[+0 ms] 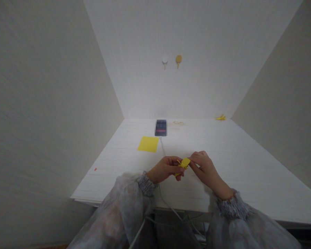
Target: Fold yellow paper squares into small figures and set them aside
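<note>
My left hand (165, 168) and my right hand (206, 168) meet above the near middle of the white table (238, 155). Both are closed in a pinch on a small yellow folded piece (184, 164), which looks like paper with thin yellow strips hanging from it. My left hand holds its lower left part, and my right hand's fingertips grip its right edge. The piece is held just above the tabletop. Translucent sleeves with patterned cuffs cover both my forearms.
A yellow square sheet (148, 144) lies on the table beyond my left hand. A dark phone (161, 127) stands behind it, with a white cable (162, 147) running toward me. Yellow scraps (220, 118) lie at the far right corner. Two round hooks (171, 60) sit on the back wall.
</note>
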The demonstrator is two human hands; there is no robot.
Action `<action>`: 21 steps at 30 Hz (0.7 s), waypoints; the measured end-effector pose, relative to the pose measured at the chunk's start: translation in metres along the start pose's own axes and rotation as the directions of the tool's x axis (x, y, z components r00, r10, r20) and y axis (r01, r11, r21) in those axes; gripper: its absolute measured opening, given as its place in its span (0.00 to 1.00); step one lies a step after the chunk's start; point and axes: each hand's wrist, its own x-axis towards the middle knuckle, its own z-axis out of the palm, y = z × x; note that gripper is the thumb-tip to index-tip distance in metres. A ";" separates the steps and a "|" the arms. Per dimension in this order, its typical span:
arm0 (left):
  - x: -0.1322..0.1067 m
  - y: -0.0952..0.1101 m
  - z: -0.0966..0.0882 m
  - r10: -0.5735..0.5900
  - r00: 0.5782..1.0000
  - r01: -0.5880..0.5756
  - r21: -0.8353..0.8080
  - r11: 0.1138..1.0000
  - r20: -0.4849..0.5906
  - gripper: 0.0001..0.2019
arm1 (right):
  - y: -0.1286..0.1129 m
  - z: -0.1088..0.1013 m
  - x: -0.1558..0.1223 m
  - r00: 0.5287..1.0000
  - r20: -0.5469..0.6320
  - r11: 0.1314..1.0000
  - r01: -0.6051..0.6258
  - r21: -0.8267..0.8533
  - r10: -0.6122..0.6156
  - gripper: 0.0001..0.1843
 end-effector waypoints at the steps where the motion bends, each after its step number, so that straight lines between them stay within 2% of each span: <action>1: 0.000 0.000 0.000 0.001 1.000 -0.001 -0.002 1.000 0.003 0.16 | 0.001 0.000 0.000 1.000 0.000 1.000 -0.002 0.007 0.002 0.11; 6: 0.000 -0.001 -0.001 -0.001 1.000 0.001 0.001 1.000 -0.001 0.16 | 0.003 0.001 -0.001 1.000 -0.010 1.000 0.011 0.018 -0.011 0.10; 15: 0.000 -0.001 -0.001 0.022 1.000 -0.021 -0.045 0.999 0.020 0.13 | 0.001 -0.002 -0.001 0.998 0.028 0.992 0.057 -0.112 -0.054 0.11; 21: 0.001 -0.001 0.000 0.004 1.000 -0.004 -0.036 0.999 0.001 0.15 | 0.002 -0.003 -0.001 0.998 0.022 0.990 0.068 -0.127 -0.066 0.10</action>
